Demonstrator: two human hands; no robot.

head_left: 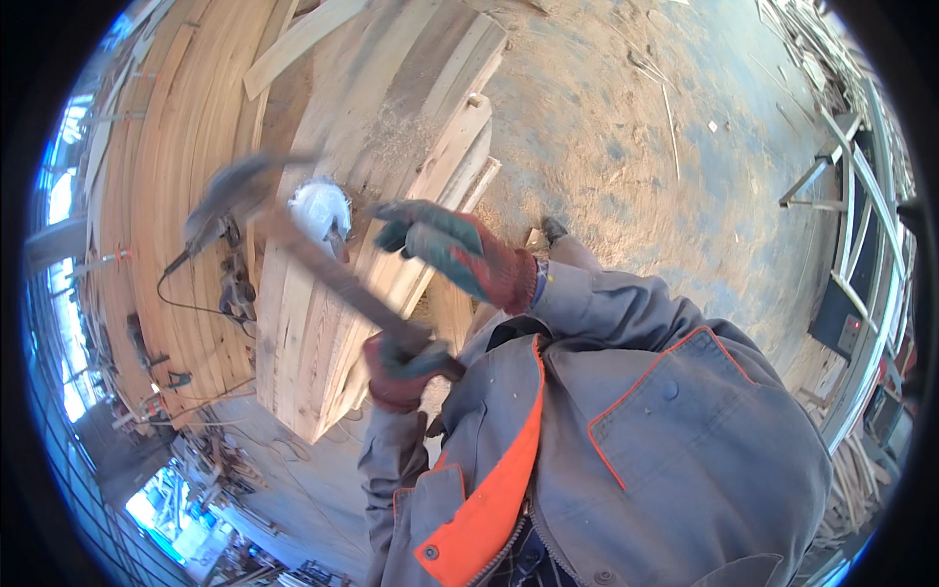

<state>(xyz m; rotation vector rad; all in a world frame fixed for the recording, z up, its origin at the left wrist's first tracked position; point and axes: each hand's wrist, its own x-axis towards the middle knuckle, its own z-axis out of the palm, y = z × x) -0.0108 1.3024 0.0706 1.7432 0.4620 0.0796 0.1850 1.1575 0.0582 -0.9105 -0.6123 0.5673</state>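
Note:
My left hand (403,370), in a red and dark grey-green glove, is closed around the handle of an adze-like tool (337,279). Its long handle slants up and to the left over the timber. The curved dark tool head is smeared by motion, so I cannot make out its exact kind. My right hand (455,249), in a matching glove, is open with fingers stretched out to the left, apart from the handle. Below both hands lies a stack of thick wooden beams (323,367). A white, plastic-looking thing (321,207) rests on the timber beside the tool.
Long boards (181,186) lie along the left side. On them sits a dark power tool (237,293) with a cable. The floor (606,127) beyond the beams carries sawdust and thin strips. A metal frame (861,210) stands at the right. My shoe (554,229) shows near the beams.

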